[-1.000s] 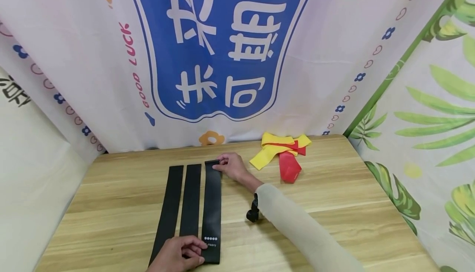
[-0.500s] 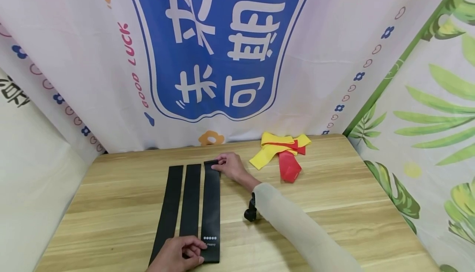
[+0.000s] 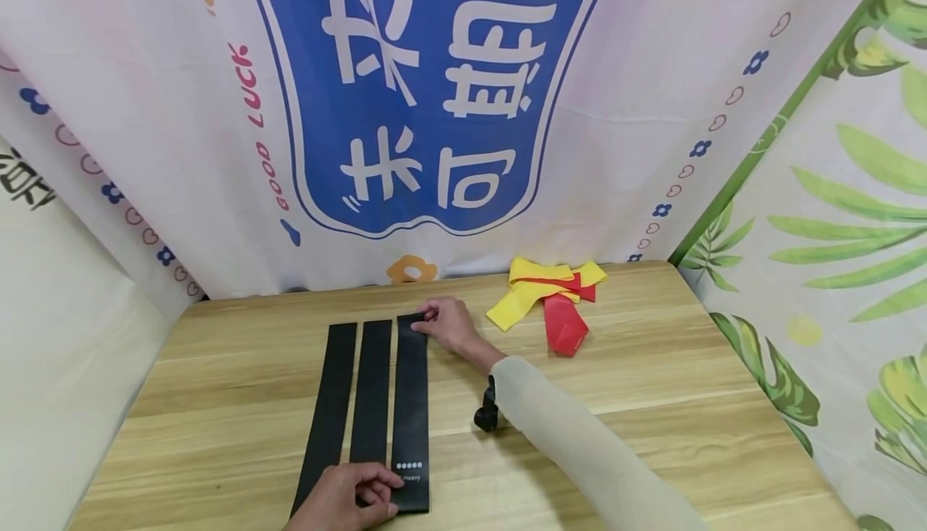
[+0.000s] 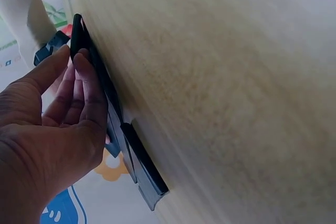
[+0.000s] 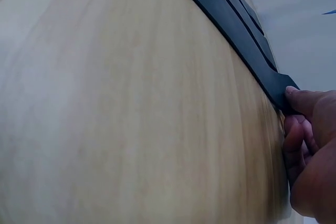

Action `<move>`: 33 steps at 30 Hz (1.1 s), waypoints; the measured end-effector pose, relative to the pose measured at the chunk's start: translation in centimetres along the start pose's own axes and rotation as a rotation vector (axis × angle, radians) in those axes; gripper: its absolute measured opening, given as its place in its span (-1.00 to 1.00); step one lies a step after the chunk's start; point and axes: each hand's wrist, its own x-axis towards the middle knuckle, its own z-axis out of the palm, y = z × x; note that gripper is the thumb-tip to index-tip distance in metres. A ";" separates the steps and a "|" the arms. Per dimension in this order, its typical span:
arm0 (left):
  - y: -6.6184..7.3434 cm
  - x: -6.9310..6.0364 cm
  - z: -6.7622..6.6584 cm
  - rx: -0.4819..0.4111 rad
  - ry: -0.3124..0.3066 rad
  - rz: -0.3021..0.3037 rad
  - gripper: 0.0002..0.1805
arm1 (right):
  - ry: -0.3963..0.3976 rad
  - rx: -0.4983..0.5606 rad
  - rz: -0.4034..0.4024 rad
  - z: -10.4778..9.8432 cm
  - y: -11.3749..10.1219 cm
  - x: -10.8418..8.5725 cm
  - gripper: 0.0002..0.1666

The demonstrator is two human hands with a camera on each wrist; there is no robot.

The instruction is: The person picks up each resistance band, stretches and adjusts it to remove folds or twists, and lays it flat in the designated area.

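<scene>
Three bands (image 3: 372, 386) are lying side by side on the table (image 3: 695, 402), left of lower centre; a heap (image 3: 561, 306) is sitting right of centre, before the backdrop (image 3: 615, 153)

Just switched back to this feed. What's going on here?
A person's left hand pinches the near end of the right-hand black resistance band, and the right hand pinches its far end. It runs beside the middle black band and the left black band on the wooden table, with narrow gaps between. Yellow bands and a red band lie heaped near the far edge, untouched.
</scene>
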 end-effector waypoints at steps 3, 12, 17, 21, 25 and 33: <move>0.0 0.1 0.0 0.010 -0.007 -0.022 -0.80 | -0.004 -0.002 -0.002 0.0 0.0 0.0 -0.77; 0.6 0.0 -0.2 0.042 -0.027 -0.043 -0.84 | 0.013 -0.019 -0.024 -0.2 -0.3 -0.1 -0.74; 0.6 -0.2 -0.4 0.066 -0.025 -0.025 -0.84 | 0.009 -0.002 -0.014 -0.3 -0.5 -0.3 -0.72; 0.9 0.0 -0.6 0.089 0.000 -0.002 -0.83 | -0.003 0.007 -0.013 -0.5 -0.6 -0.4 -0.70; 1.5 0.3 -0.8 0.098 0.039 -0.002 -0.83 | -0.010 0.018 -0.014 -0.8 -0.8 -0.6 -0.69; 2.4 1.0 -1.2 0.118 0.056 -0.011 -0.83 | -0.023 0.063 -0.017 -1.5 -1.2 -1.1 -0.72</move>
